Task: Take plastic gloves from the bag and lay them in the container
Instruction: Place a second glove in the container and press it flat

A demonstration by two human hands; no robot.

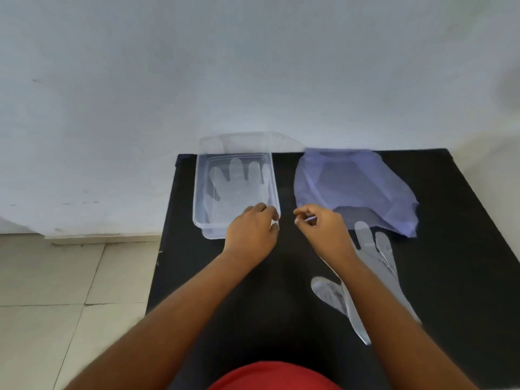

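Note:
A clear plastic container [199,192] stands at the back left of the black table. One clear glove [239,184] lies flat in it, fingers pointing away from me. My left hand [250,235] has curled fingers on the container's near right corner, over the glove's cuff; whether it grips anything is unclear. My right hand [322,228] hovers just left of the bluish plastic bag [357,184], thumb and forefinger pinched around a thin pale strip that I cannot identify. Another clear glove [377,260] lies on the table, partly under my right forearm.
The black table [464,249] ends at a pale wall [253,80] behind the container and bag. Tiled floor [56,291] lies to the left. My red shirt [270,375] shows at the bottom edge.

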